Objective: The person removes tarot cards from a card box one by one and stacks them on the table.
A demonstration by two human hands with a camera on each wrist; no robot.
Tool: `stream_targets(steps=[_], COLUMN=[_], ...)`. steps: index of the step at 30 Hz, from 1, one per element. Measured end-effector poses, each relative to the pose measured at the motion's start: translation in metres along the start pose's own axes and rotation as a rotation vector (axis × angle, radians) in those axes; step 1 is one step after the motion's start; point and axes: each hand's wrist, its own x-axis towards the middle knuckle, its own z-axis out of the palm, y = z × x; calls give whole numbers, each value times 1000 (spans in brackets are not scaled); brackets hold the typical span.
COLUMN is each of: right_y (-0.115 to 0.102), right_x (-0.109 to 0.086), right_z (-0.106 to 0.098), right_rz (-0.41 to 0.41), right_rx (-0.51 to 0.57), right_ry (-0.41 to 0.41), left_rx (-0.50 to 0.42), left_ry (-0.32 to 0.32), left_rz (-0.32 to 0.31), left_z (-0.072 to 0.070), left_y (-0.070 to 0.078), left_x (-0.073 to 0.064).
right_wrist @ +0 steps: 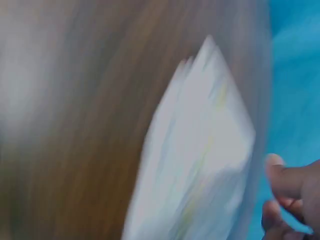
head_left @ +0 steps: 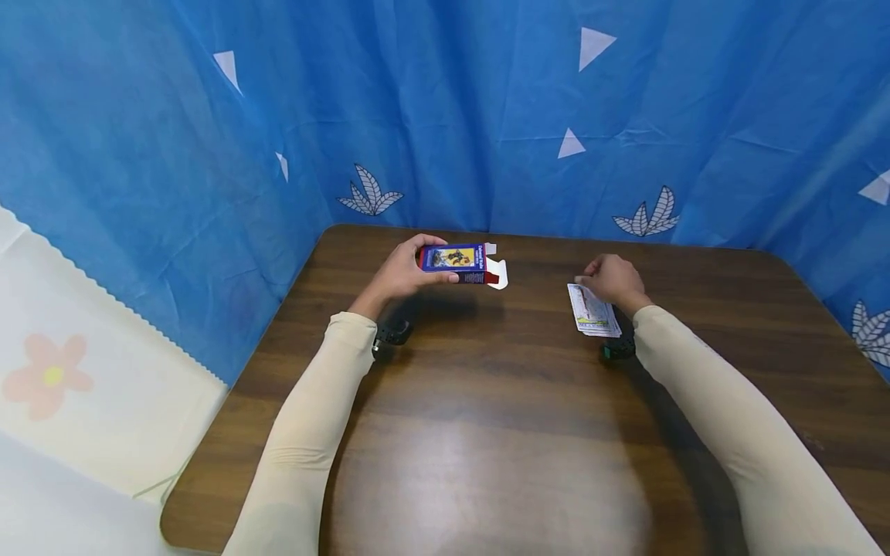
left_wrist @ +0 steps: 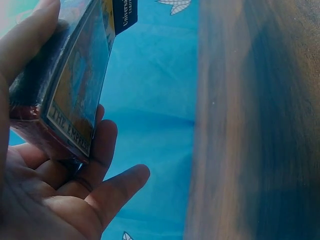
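My left hand (head_left: 402, 270) grips a blue and red tarot card box (head_left: 455, 258) above the far part of the table. The thumb lies along one side and the fingers wrap the other. White flaps (head_left: 497, 272) stick out at the box's right end, which is undone. In the left wrist view, "THE EMPRESS" shows on the box's face (left_wrist: 80, 95). A stack of tarot cards (head_left: 592, 313) sits at the right, slightly fanned. Just beyond it is my right hand (head_left: 615, 279), fingers loosely bent. The right wrist view shows its fingertips (right_wrist: 274, 161) apart from the blurred cards (right_wrist: 200, 145).
The brown wooden table (head_left: 487, 432) has rounded corners. A blue curtain (head_left: 452, 116) with white triangles and leaf prints hangs right behind its far edge. At the left is a pale cloth (head_left: 104, 371) with a flower print. Dark wrist devices (head_left: 392, 333) sit under both wrists.
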Motion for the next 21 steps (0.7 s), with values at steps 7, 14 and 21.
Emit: stream_targets(steps=[7,14,21], right_y=[-96,-136,-140], right_x=[-16,-23,-20], right_z=[20,28,28], right_rz=[-309,-208,-113], right_rx=[380,439,493], right_ry=[-154,-261,-366], left_rx=[-2,-30,-24], left_ry=[4,7,18], left_rz=[7,29,20], left_z=[-1,-2,-3], left_y=[-2,-2,1], left_x=[-4,-6,-7])
